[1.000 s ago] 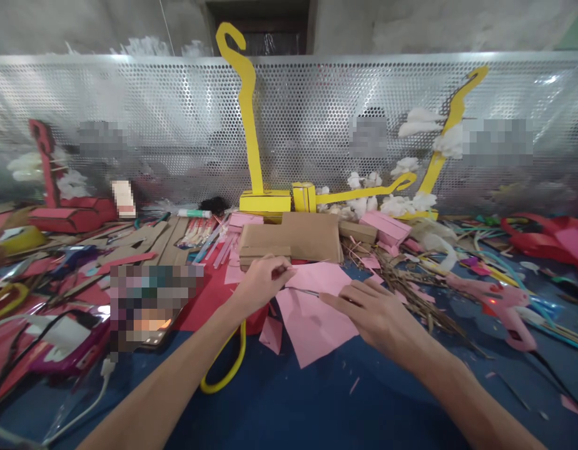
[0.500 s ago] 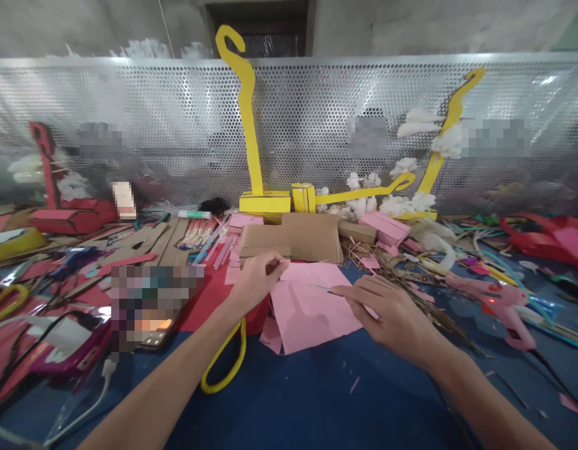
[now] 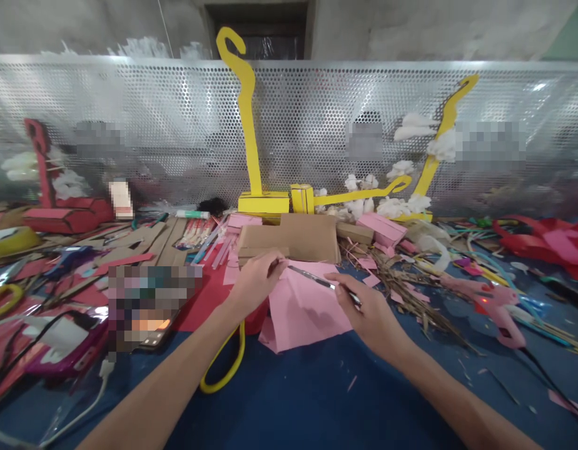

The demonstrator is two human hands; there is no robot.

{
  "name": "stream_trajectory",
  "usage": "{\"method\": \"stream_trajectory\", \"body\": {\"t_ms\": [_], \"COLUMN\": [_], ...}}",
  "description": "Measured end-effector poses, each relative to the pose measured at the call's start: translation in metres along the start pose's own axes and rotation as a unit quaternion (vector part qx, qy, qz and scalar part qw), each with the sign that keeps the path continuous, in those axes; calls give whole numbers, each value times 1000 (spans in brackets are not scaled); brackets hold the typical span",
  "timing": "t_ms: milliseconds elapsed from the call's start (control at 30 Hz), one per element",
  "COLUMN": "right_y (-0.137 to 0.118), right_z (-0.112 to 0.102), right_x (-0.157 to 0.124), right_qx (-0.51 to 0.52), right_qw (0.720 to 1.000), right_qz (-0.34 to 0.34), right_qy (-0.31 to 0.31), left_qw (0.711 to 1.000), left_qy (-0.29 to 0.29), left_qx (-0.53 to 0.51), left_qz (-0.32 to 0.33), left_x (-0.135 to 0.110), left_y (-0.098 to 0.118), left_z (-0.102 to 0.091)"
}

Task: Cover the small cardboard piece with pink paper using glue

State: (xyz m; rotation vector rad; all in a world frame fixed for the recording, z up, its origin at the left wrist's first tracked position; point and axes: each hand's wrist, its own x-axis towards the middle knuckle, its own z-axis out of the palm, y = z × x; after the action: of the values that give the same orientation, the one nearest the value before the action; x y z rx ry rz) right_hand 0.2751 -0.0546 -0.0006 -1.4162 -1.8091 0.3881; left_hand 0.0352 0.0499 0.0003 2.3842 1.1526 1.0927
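My left hand is closed in a pinch on the upper left corner of a pink paper sheet, lifting that edge off the blue table. My right hand is wrapped round a thin metal blade, a craft knife by its look. The blade points left over the top of the pink sheet toward my left fingertips. Just behind the sheet lies a brown cardboard piece.
A perforated metal screen backs the table. Yellow cardboard hook shapes with cotton tufts stand at the back. A pink glue gun lies right. Dry sticks, red paper, a yellow loop and paper scraps surround the sheet.
My right hand has moved left and up, raising the blade over the pink sheet. The sheet's left edge has lifted and the sheet has slid toward my left hand.
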Motion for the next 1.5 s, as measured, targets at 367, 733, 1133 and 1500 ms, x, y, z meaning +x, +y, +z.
{"method": "stream_trajectory", "body": {"t_ms": [367,733,1133,1500], "right_y": [-2,2,25,47], "right_z": [4,-3,5,20], "right_x": [-2,0,6,14], "right_qx": [19,-14,81,224], "right_qw": [998,1000,994,969], "right_qz": [-32,-1,45,50], "right_qy": [-42,6,52,93], "left_qw": [999,998,999,999], "left_qy": [14,25,-25,37], "left_qx": [32,55,-43,-4], "left_qz": [8,-20,-6,-16], "left_x": [1,1,2,6], "left_y": [-4,-9,-9,-14], "left_z": [-2,-1,-3,-12]}}
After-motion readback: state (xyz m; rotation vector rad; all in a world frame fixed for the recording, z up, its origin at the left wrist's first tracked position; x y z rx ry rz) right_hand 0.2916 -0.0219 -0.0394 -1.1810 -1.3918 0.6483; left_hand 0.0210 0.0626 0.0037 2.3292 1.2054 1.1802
